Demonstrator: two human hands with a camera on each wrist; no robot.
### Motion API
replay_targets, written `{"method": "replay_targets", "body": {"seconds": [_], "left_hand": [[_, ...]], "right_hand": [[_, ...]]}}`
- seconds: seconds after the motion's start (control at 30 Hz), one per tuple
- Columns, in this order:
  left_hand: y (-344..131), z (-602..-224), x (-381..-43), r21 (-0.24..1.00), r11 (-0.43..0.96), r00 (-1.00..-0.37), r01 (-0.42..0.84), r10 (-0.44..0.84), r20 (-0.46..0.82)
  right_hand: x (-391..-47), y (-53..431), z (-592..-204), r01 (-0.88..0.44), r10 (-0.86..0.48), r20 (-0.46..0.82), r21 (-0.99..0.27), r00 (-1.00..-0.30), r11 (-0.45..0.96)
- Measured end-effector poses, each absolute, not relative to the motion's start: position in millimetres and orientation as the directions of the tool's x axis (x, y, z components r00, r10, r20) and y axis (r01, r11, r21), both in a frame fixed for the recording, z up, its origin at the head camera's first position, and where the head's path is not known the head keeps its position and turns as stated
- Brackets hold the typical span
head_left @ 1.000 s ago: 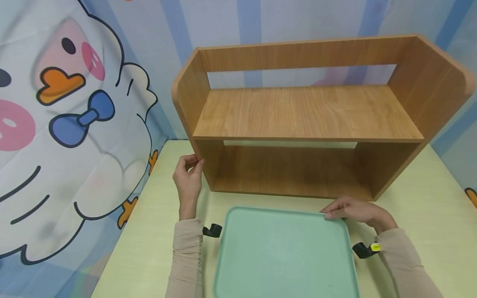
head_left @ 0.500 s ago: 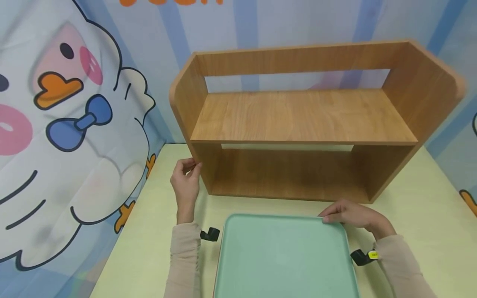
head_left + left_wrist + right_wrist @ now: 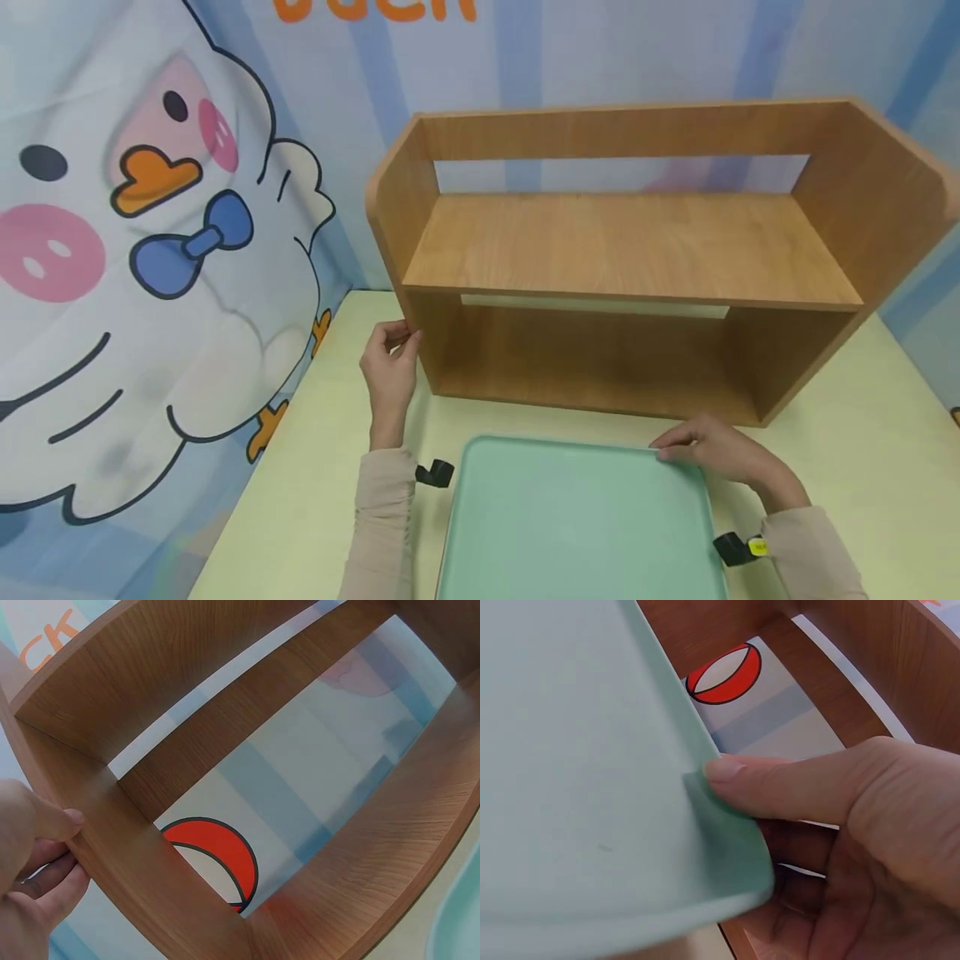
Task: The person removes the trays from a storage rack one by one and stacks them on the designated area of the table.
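Note:
A two-tier wooden shelf stands on the table, its open front facing me. My left hand pinches the front edge of the shelf's left side panel, thumb on one face and fingers on the other in the left wrist view. In front of the shelf is a light green tray with a raised rim. My right hand grips it near its far right corner. In the right wrist view the thumb lies over the rim, with the other fingers partly hidden beneath. Both levels of the shelf hold nothing.
Pale yellow tabletop shows around the tray and shelf. A fabric backdrop with blue stripes hangs behind, and a printed duck covers the left side. Small black wrist cameras stick out from both sleeves.
The head view has shifted slightly, so everything sits a little lower in it. Both hands keep their grips on the shelf and tray.

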State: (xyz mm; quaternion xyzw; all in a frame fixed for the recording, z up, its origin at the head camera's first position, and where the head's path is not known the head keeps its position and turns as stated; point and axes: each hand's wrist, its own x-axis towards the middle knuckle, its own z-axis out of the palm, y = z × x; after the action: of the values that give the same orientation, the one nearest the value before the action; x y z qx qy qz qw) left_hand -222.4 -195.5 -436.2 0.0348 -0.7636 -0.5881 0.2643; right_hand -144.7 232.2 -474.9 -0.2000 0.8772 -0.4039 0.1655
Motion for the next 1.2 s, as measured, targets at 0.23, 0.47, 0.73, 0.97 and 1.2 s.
{"method": "replay_targets", "body": {"seconds": [0.23, 0.47, 0.73, 0.97, 1.2], "left_hand": [[-189, -437, -227, 0.914, 0.311, -0.854, 0.262, -0.367, 0.37], [-189, -439, -227, 0.908, 0.321, -0.845, 0.271, -0.372, 0.383], [-188, -437, -229, 0.91, 0.316, -0.846, 0.269, -0.374, 0.38], [-187, -436, -230, 0.909, 0.331, -0.846, 0.254, -0.378, 0.375], [-188, -437, -228, 0.913, 0.328, -0.849, 0.244, -0.384, 0.364]], "right_hand": [[-141, 236, -479, -0.257, -0.478, -0.05, -0.791, -0.877, 0.555], [-140, 236, -485, -0.255, -0.453, -0.028, -0.794, -0.891, 0.551], [-141, 235, -485, -0.237, -0.422, -0.032, -0.788, -0.906, 0.568], [-141, 234, -485, -0.21, -0.393, -0.04, -0.792, -0.919, 0.573], [-138, 232, -488, -0.172, -0.379, -0.068, -0.808, -0.923, 0.563]]}}
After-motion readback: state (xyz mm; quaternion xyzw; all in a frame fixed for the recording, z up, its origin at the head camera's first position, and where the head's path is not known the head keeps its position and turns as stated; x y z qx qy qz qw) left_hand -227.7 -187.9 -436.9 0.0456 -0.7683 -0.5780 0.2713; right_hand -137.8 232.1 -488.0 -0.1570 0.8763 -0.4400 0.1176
